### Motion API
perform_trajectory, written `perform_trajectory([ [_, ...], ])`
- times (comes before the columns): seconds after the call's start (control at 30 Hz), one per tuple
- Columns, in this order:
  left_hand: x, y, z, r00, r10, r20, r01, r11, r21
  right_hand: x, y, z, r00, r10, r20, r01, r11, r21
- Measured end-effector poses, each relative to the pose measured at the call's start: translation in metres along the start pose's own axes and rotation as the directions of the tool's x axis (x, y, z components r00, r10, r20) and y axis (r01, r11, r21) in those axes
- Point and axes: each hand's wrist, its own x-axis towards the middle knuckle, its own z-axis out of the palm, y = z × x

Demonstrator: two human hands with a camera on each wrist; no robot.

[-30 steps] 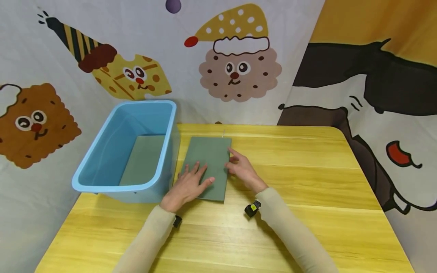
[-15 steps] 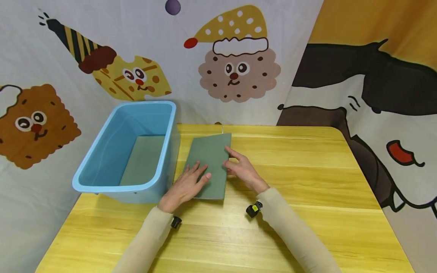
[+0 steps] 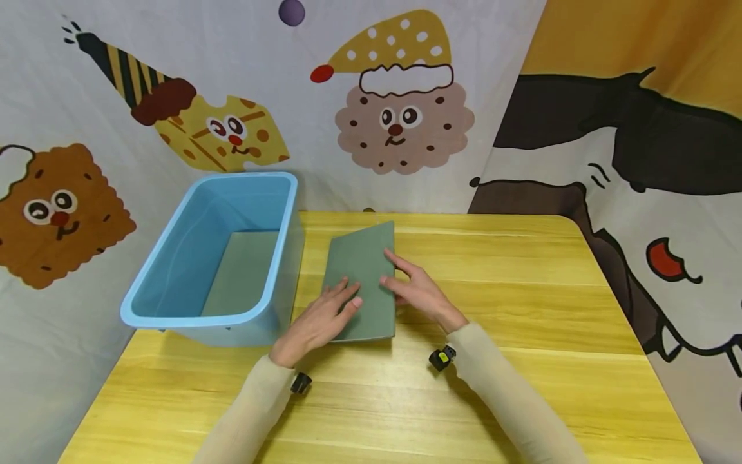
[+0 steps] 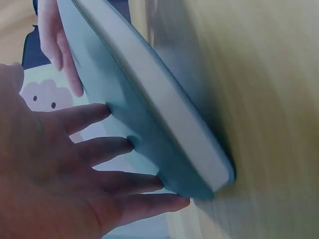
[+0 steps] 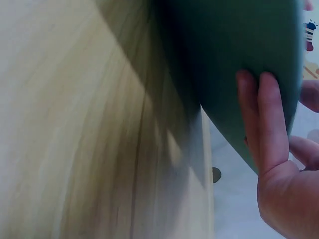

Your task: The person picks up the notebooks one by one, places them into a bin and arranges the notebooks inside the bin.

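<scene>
A grey-green notebook (image 3: pixel 361 254) is tilted on the table, its right side raised and its left side low. Thick white page edges show between its covers in the left wrist view. My left hand (image 3: pixel 319 320) lies with spread, fairly straight fingers on the front cover, the fingertips near the left edge. At the raised right edge, my right hand (image 3: pixel 426 293) grips the notebook. Its thumb and a finger are on the front, while other fingers (image 5: pixel 271 124) press against the underside in the right wrist view.
To the left, close beside the notebook, stands a deep light-blue plastic bin (image 3: pixel 203 321). A flat grey-green rectangular item (image 3: pixel 243 274) lies on its bottom. The wooden table (image 3: pixel 522 277) ends at the back against a cartoon-printed cloth (image 3: pixel 324 129).
The notebook lay flat; its right side has risen off the table in my right hand. A thin pale strip behind its top edge is now out of sight. My left hand stays on the cover.
</scene>
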Motion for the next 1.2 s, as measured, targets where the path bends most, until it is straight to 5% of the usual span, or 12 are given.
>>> perform_trajectory([
  [0.2,0.0,0.003,0.004,1.0,0.003,0.008,-0.003,1.0,0.007,-0.005,0.002,0.0,1.0,-0.013,0.009,0.014,0.993,-0.117],
  [0.57,-0.006,0.009,0.011,0.999,0.016,0.051,-0.021,0.994,0.111,-0.015,0.012,0.004,0.995,-0.005,-0.098,-0.004,0.995,-0.099],
  [0.9,-0.011,0.01,0.014,0.996,0.061,-0.061,-0.049,0.983,0.179,-0.034,0.002,0.003,0.977,-0.111,-0.184,0.071,0.975,-0.21],
  [1.2,-0.013,0.014,0.012,0.966,0.176,-0.192,-0.129,0.964,0.235,-0.05,-0.007,-0.002,0.958,-0.168,-0.232,0.13,0.977,-0.17],
])
